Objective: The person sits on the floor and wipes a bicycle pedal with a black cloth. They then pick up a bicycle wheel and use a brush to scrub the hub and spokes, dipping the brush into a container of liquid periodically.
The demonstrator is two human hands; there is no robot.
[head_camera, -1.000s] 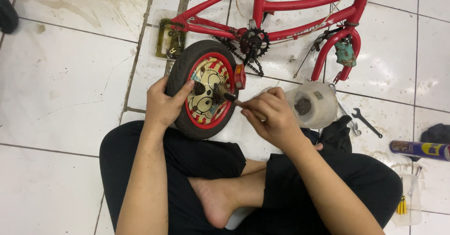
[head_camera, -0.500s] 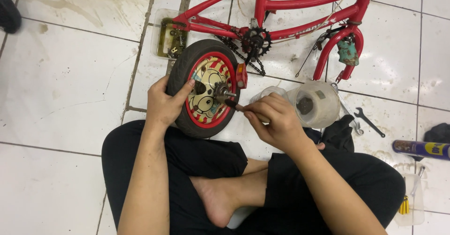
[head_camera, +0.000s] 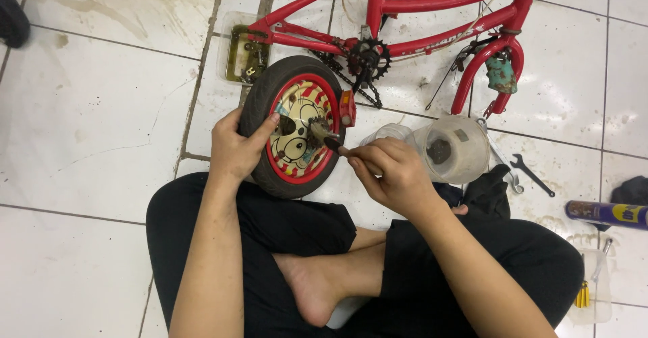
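Observation:
A small bicycle wheel [head_camera: 270, 102] with a black tyre, red rim and a printed disc leans against my crossed legs. My left hand [head_camera: 236, 150] grips the tyre on its left side, fingers curled over the rim. In my right hand [head_camera: 391, 175] is a small dark brush [head_camera: 332, 144], its tip pressed against the hub [head_camera: 316, 129] at the wheel's centre. I sit cross-legged on the tiled floor with one bare foot [head_camera: 307, 285] showing.
A red bicycle frame [head_camera: 418, 7] with chain and sprocket [head_camera: 368, 58] lies on the tiles ahead. A cut plastic jug [head_camera: 453, 149] lies right of my hand. A wrench [head_camera: 533, 174], a spray can [head_camera: 607, 213] and a small tray [head_camera: 244, 53] of parts lie about.
My right hand shifted the brush slightly against the hub. The left hand keeps its hold on the tyre; the wheel has barely moved.

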